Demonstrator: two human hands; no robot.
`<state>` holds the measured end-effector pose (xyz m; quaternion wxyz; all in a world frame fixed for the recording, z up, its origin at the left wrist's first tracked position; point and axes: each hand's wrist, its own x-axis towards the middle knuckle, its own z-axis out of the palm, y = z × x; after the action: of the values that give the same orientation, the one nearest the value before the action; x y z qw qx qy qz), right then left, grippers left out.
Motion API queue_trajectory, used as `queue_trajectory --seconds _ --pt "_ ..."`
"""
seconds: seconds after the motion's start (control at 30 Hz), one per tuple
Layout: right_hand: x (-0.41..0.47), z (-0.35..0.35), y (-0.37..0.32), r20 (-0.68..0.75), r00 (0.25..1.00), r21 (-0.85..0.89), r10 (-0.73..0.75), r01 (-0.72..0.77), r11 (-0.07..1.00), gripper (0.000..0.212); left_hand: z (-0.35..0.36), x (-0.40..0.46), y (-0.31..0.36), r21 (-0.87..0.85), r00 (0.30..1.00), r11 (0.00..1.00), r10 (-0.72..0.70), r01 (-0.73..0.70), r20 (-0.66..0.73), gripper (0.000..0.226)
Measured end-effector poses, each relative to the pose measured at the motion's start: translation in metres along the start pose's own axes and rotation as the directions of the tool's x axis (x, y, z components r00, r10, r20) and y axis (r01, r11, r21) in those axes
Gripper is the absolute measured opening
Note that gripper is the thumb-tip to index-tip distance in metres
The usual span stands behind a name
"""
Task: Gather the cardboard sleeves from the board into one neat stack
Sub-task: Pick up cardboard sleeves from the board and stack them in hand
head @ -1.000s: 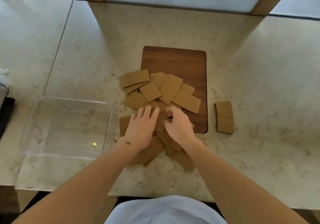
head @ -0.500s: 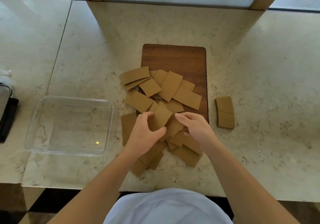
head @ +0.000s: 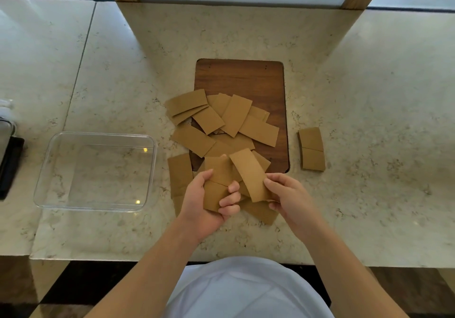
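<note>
Several flat brown cardboard sleeves (head: 225, 120) lie scattered and overlapping on the dark wooden board (head: 246, 79) and spill off its near and left edges onto the counter. My left hand (head: 209, 202) is shut on a small bunch of sleeves (head: 216, 177), lifted just above the pile at the board's near edge. My right hand (head: 285, 194) pinches the near end of one long sleeve (head: 248, 172) that leans against that bunch. Two more sleeves (head: 311, 149) lie end to end on the counter, to the right of the board.
An empty clear plastic tray (head: 94, 172) stands on the marble counter (head: 369, 96) left of the board. A dark object (head: 9, 165) sits at the far left edge. The counter's near edge runs just in front of my body.
Both hands were pressed flat on the near sleeves a second ago. They have since closed on sleeves and lifted them toward me, the right hand bringing one sleeve against the left hand's bunch.
</note>
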<state>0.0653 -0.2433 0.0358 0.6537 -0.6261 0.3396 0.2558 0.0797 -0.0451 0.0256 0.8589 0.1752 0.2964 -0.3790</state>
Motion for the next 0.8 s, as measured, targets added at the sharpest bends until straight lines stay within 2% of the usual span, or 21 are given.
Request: queue_trajectory --seconds 0.13,0.23,0.3,0.43,0.6,0.7,0.73,0.8 --pt "-0.002 -0.001 -0.006 0.031 1.000 0.014 -0.006 0.005 1.000 0.019 0.001 0.000 0.000 -0.006 1.000 1.000 -0.012 0.012 0.024 0.039" --pt "-0.004 -0.002 -0.011 0.086 0.996 0.058 -0.019 0.014 0.998 0.019 0.001 0.000 -0.001 0.006 0.997 0.997 -0.071 0.071 0.020 0.065" --pt "-0.007 -0.004 -0.014 0.154 0.986 0.121 -0.056 0.038 0.992 0.020 0.001 0.002 -0.003 0.064 0.998 0.996 -0.055 0.055 -0.010 0.071" --pt "-0.011 -0.008 -0.015 0.253 0.963 0.086 -0.089 0.069 0.994 0.022 0.000 0.003 -0.004 0.154 0.995 0.988 0.001 0.015 -0.104 0.069" --pt "-0.017 -0.010 -0.011 0.209 0.966 -0.023 -0.150 0.158 0.987 0.016 0.000 0.003 -0.010 0.251 0.985 0.967 0.015 0.029 -0.170 0.069" --pt "-0.022 -0.005 -0.018 0.246 0.950 -0.079 -0.192 0.217 0.973 0.034 0.004 0.007 -0.013 0.326 0.970 0.945 0.092 -0.013 -0.226 0.065" --pt "-0.024 -0.003 -0.020 0.237 0.942 -0.120 -0.236 0.269 0.956 0.036 0.005 0.008 -0.014 0.329 0.967 0.944 0.113 -0.033 -0.228 0.061" --pt "-0.028 0.002 -0.022 0.184 0.889 -0.204 -0.420 0.452 0.868 0.027 0.009 0.009 -0.012 0.295 0.968 0.953 0.135 -0.069 -0.210 0.046"
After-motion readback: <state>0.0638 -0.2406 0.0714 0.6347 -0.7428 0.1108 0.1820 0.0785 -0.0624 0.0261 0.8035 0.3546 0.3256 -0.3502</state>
